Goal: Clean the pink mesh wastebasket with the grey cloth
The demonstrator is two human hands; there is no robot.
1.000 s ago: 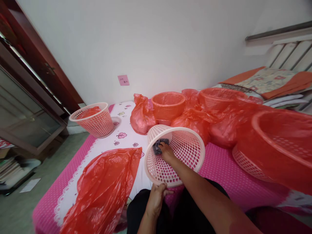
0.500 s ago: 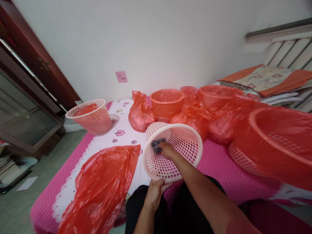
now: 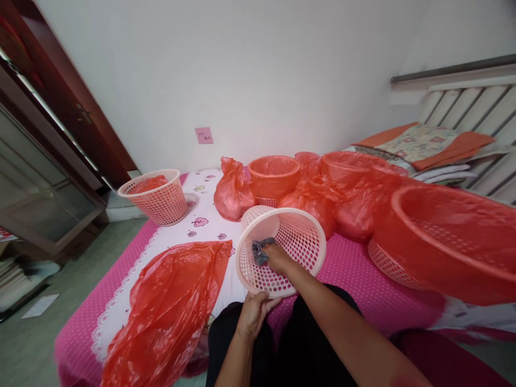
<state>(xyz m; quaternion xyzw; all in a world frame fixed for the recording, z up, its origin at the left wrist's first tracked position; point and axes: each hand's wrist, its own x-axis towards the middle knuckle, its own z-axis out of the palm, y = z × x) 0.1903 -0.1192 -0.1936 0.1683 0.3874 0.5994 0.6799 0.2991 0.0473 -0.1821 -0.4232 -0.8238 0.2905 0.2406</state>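
Basket (image 3: 302, 242), pale pink mesh, lies tipped on its side on the bed (image 3: 363, 285), just in front of your lap, with its mouth turned toward you.

- Left hand (image 3: 253, 312): fingers curled over the near lower rim, steadying it, as in the last second.
- Right hand (image 3: 278, 259): reaches inside the basket and is closed around a grey cloth (image 3: 260, 251), pressing it to the inner wall on the left side.
- Change: the cloth now sits a little lower and closer to the rim than a second ago, and the basket's mouth faces you more squarely. The camera has shifted too, so the move is slight. The cloth is working along the inside wall, and neither grip has altered.
- Red bag (image 3: 169, 306): loose and flat on the bed, just left of the basket.
- Second mesh basket (image 3: 155, 201): upright at the far left, with a red bag inside it.
- Lined baskets (image 3: 274, 174): stand along the back and right, already covered in red bags.
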